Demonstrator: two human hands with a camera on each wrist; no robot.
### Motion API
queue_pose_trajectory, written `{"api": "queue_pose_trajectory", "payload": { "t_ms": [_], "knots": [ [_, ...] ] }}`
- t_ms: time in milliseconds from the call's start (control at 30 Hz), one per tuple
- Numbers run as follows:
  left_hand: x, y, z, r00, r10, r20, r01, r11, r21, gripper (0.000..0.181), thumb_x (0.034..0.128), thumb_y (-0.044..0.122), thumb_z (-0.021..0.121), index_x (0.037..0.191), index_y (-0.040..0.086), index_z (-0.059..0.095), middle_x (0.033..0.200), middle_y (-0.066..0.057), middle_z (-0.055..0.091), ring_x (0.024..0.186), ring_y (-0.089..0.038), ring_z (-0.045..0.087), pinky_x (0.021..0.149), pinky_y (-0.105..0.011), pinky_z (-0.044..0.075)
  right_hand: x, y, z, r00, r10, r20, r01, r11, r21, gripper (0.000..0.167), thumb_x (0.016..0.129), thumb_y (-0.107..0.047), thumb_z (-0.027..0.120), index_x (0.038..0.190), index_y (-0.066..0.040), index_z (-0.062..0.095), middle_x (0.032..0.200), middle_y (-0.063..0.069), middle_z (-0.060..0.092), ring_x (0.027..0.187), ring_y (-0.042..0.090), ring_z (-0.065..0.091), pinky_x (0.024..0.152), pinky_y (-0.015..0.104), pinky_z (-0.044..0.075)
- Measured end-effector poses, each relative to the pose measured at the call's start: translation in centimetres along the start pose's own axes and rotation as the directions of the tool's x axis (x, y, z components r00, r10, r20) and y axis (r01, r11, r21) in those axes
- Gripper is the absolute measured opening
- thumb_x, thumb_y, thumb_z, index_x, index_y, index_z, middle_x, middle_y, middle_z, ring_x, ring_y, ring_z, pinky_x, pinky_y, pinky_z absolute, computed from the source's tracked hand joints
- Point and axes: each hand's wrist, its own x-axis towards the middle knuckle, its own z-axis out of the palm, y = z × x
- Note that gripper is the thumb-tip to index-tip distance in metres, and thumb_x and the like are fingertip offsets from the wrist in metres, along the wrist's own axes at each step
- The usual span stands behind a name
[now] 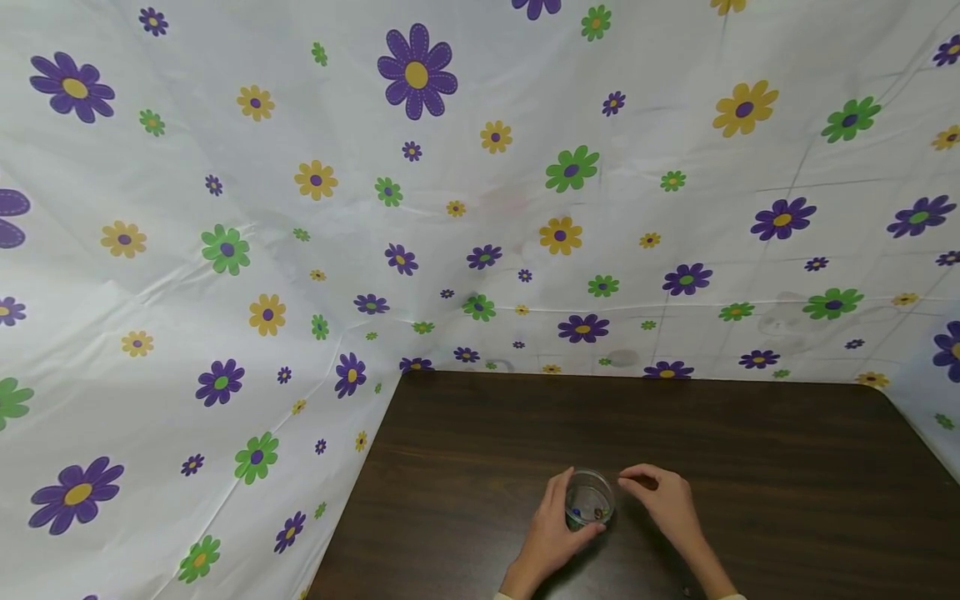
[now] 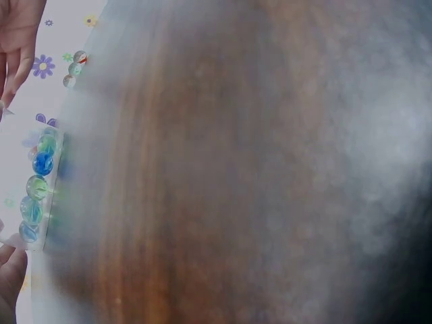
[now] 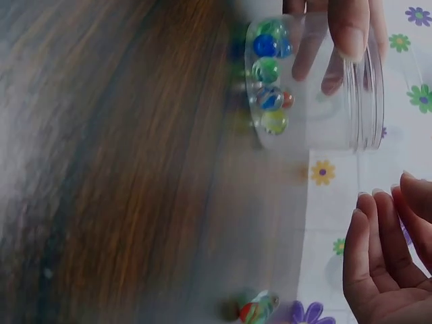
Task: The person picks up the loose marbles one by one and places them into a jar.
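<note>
My left hand (image 1: pixel 551 529) grips a clear round jar (image 1: pixel 591 479), its thumb on the near side and its fingers along the left wall. Several glass marbles (image 3: pixel 266 71), blue, green and yellowish, lie on the jar's bottom. The jar stands upright with its threaded mouth uncovered. To the right of the jar, apart from it, is my right hand (image 1: pixel 667 504). Its fingers (image 3: pixel 381 229) are gently bent with the thumb close by, and nothing shows between them. In the left wrist view, only part of the left hand (image 2: pixel 10 280) appears.
Three marbles (image 2: pixel 76 67) lie on the table beyond the jar in the left wrist view. One swirled marble (image 3: pixel 256 308) shows at the bottom of the right wrist view. A flowered sheet (image 1: pixel 480 167) hangs behind and left of the dark wooden table (image 1: pixel 465 450).
</note>
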Motion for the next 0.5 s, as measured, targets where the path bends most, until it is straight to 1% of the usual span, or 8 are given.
{"api": "queue_pose_trajectory", "payload": {
  "t_ms": [67, 267, 367, 500],
  "knots": [
    [0.1, 0.0, 0.0, 1.0, -0.008, 0.002, 0.008, 1.0, -0.001, 0.088, 0.09, 0.049, 0.079, 0.157, 0.009, 0.038, 0.149, -0.004, 0.049, 0.126, -0.023, 0.058, 0.096, -0.039, 0.054, 0.0, 0.2, -0.3, 1.0, 0.012, 0.002, -0.012, 1.0, -0.008, 0.007, 0.088, -0.013, 0.083, 0.094, -0.009, 0.081, 0.091, 0.001, 0.077, 0.077, 0.004, 0.063, 0.067, 0.023, 0.05],
    [0.1, 0.1, 0.0, 1.0, -0.029, 0.009, 0.029, 0.999, -0.013, 0.089, 0.0894, 0.05, 0.08, 0.157, 0.01, 0.038, 0.15, -0.003, 0.049, 0.127, -0.023, 0.058, 0.096, -0.04, 0.054, 0.0, 0.9, -1.1, 0.999, 0.041, 0.006, -0.04, 0.999, -0.037, 0.01, 0.09, -0.016, 0.083, 0.097, -0.009, 0.081, 0.094, 0.002, 0.077, 0.081, 0.006, 0.064, 0.07, 0.024, 0.05],
    [0.0, 0.1, 0.0, 1.0, -0.03, 0.008, 0.03, 0.999, -0.015, 0.09, 0.0893, 0.051, 0.08, 0.158, 0.01, 0.038, 0.15, -0.003, 0.048, 0.127, -0.024, 0.057, 0.096, -0.04, 0.053, -0.1, 1.2, -1.5, 0.998, 0.063, 0.009, -0.062, 0.996, -0.068, 0.011, 0.09, -0.017, 0.083, 0.098, -0.009, 0.081, 0.095, 0.003, 0.077, 0.082, 0.01, 0.065, 0.071, 0.025, 0.049],
    [0.0, 0.1, 0.0, 1.0, -0.024, -0.002, 0.024, 1.0, -0.006, 0.09, 0.0887, 0.05, 0.08, 0.157, 0.01, 0.038, 0.149, -0.003, 0.049, 0.127, -0.023, 0.058, 0.097, -0.04, 0.053, -0.2, 1.7, -1.9, 0.998, 0.07, 0.005, -0.069, 0.993, -0.099, 0.012, 0.089, -0.016, 0.083, 0.098, -0.009, 0.081, 0.094, 0.004, 0.078, 0.082, 0.011, 0.066, 0.07, 0.025, 0.05]
  ]
}}
